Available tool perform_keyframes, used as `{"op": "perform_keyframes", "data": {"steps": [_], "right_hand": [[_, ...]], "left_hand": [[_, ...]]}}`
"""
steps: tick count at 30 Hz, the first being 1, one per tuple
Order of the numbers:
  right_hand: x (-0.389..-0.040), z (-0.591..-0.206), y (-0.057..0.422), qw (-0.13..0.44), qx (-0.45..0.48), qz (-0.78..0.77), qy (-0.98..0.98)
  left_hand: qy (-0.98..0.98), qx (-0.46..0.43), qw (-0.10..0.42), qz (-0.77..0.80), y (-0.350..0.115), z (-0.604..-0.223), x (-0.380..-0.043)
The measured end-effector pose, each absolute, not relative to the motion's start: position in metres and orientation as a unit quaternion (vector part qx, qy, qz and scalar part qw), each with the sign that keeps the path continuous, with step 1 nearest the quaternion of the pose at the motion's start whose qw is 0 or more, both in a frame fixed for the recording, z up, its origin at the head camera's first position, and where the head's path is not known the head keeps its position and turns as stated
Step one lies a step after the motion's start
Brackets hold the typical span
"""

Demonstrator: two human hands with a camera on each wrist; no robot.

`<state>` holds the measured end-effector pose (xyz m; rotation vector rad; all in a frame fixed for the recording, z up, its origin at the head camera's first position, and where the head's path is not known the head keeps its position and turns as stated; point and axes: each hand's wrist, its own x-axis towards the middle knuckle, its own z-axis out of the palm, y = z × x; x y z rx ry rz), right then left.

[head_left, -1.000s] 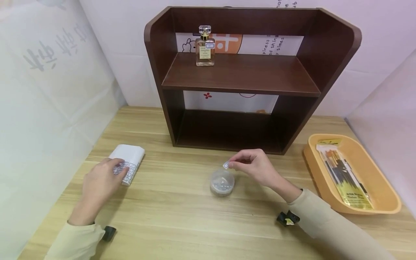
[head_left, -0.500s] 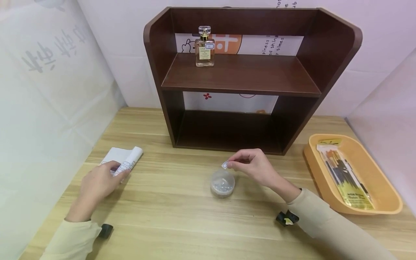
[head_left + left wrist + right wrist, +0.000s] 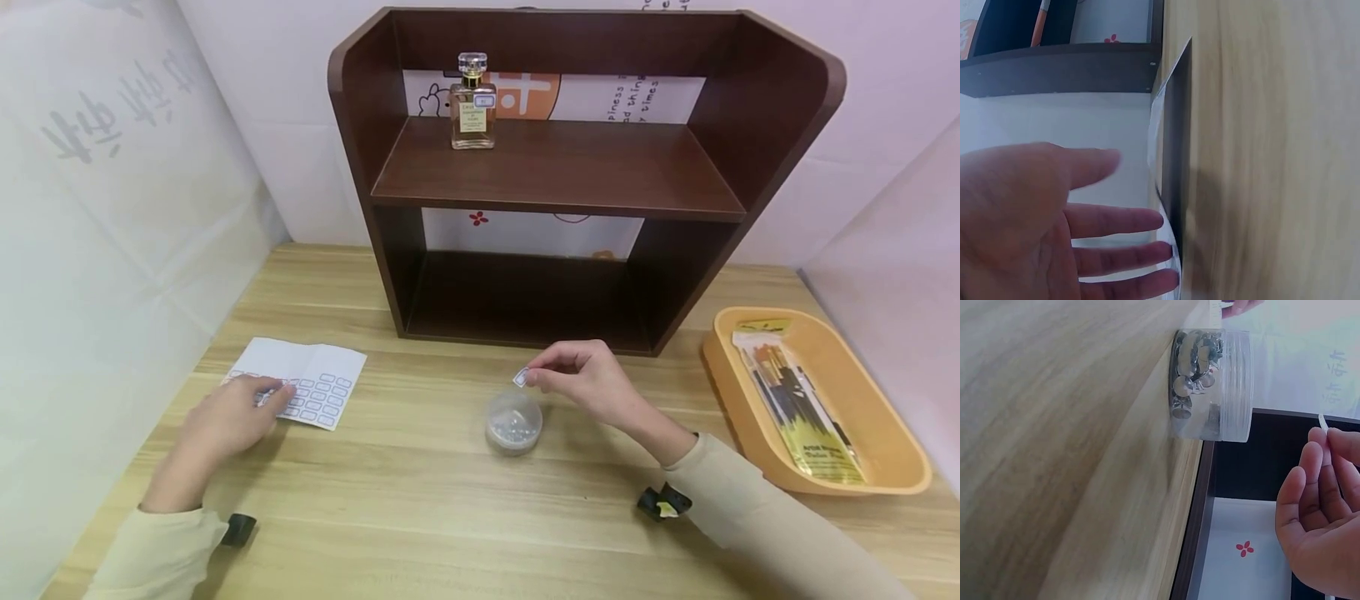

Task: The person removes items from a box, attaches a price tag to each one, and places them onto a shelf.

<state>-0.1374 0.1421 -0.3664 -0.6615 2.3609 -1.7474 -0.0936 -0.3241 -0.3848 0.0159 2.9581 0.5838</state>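
My right hand (image 3: 592, 383) pinches a small white sticker label (image 3: 521, 377) with a blue frame between thumb and index finger. Just below it stands a round clear plastic jar (image 3: 513, 423); the right wrist view shows small metallic and pearly pieces inside the jar (image 3: 1213, 387). At the left, my left hand (image 3: 231, 421) rests its fingertips on an unfolded sheet of blue-framed labels (image 3: 318, 400). The left wrist view has the fingers (image 3: 1122, 255) nearly straight against the sheet (image 3: 1157, 125), whose far part rises off the table.
A dark brown two-tier shelf (image 3: 555, 208) stands at the back, with a labelled perfume bottle (image 3: 472, 117) on its upper tier. On the right is an orange basket (image 3: 885, 425) holding a pack of paintbrushes (image 3: 798, 408). White cloth walls close in the sides.
The folded label sheet under my left hand has opened out flat to the right, and the left fingers have loosened. My right hand holds the sticker in nearly the same spot.
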Motion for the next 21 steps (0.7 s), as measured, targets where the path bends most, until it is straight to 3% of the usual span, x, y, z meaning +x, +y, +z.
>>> {"op": "perform_keyframes", "data": {"steps": [6,14,21], "right_hand": [[-0.135,-0.371,0.143,0.076,-0.203,-0.584,0.782],[-0.129,-0.379,0.146,0.076,-0.185,-0.575,0.793],[-0.124,-0.384,0.146,0.094,-0.165,-0.577,0.795]], "left_hand": [[0.982,0.001,0.022,0.188,-0.317,-0.387,-0.093],[0.958,0.047,-0.084,0.271,-0.278,-0.389,-0.097],[0.911,0.115,-0.098,0.384,-0.229,-0.401,-0.103]]}}
